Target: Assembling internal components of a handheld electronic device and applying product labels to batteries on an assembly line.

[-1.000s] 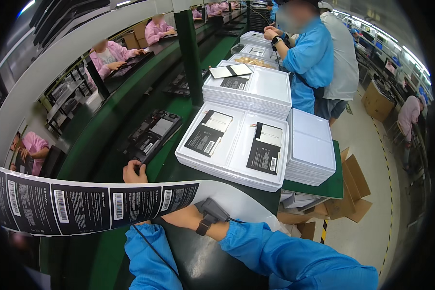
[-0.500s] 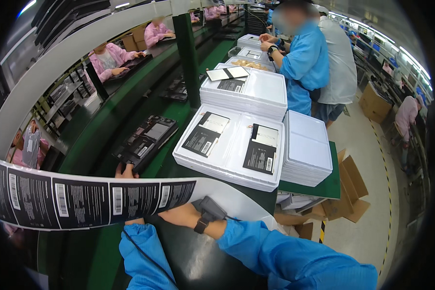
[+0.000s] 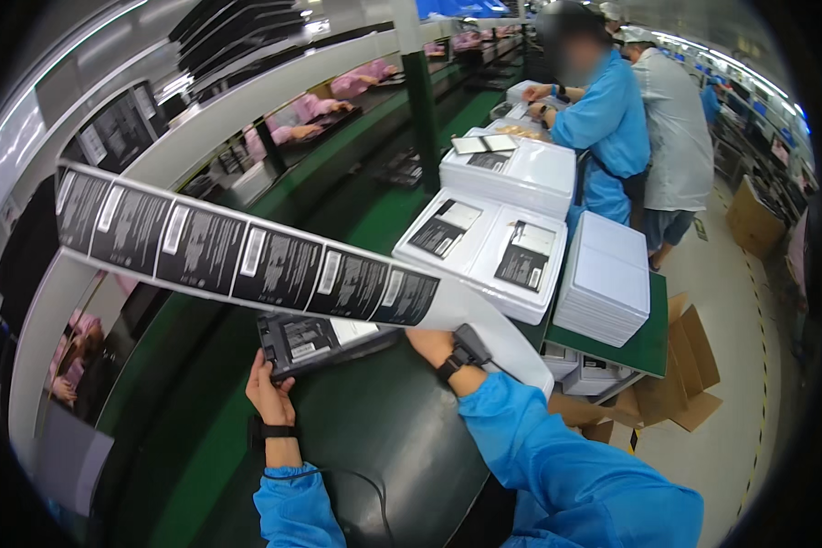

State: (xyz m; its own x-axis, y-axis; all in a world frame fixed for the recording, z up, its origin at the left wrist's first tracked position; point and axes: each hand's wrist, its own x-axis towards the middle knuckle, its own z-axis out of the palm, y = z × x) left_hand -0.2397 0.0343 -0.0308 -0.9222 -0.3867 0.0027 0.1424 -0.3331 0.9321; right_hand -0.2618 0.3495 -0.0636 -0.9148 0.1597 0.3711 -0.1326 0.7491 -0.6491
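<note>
My left hand is closed on the near left corner of an opened black electronic device, thumb along its edge. Inside the device a dark labelled battery and a pale panel show. A long strip of black labels with white barcodes hangs across the view and covers the device's far side. Close to the strip's right end is my right hand; its fingertips are hidden behind the strip, so its grip cannot be made out. A black band with a grey block and cable sits at my right wrist, another black band at my left.
Right of the strip, a white tray holds two black-and-silver batteries. White lidded trays are stacked beside it, an open cardboard box below. A co-worker in blue stands beyond. A green post rises from the line.
The device has come nearer, from the green line to the dark bench surface, with my left hand on it. The label strip now slants up to the left. The whole view has shifted.
</note>
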